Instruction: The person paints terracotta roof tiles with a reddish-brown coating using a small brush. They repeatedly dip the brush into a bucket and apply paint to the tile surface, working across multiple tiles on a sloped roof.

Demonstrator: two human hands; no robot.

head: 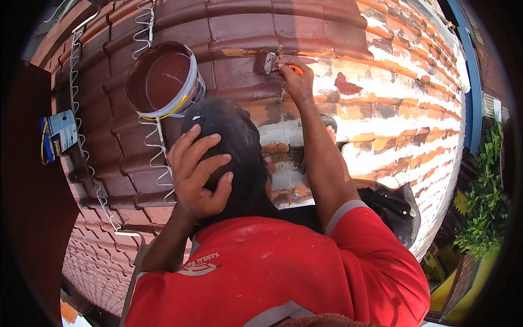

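My right hand [296,77] grips a paintbrush [270,63] with an orange handle. Its paint-caked bristles are at the roof tiles [241,75], where wet maroon paint meets bare, whitish and orange tile. On what looks like my bent knee [229,118], in black cloth, rests my left hand [200,171], fingers spread and holding nothing. Just beyond that knee stands an uncovered bucket [196,92] with a yellow handle. Maroon paint [167,77] lies inside it.
Metal rails with zigzag bars [75,81] lie across the painted tiles at left. A blue-and-white container [61,133] sits beyond them, by a dark panel [32,184]. Sunlit patchy tiles [400,118] slope right towards a blue beam [470,90] and leafy plants [482,196].
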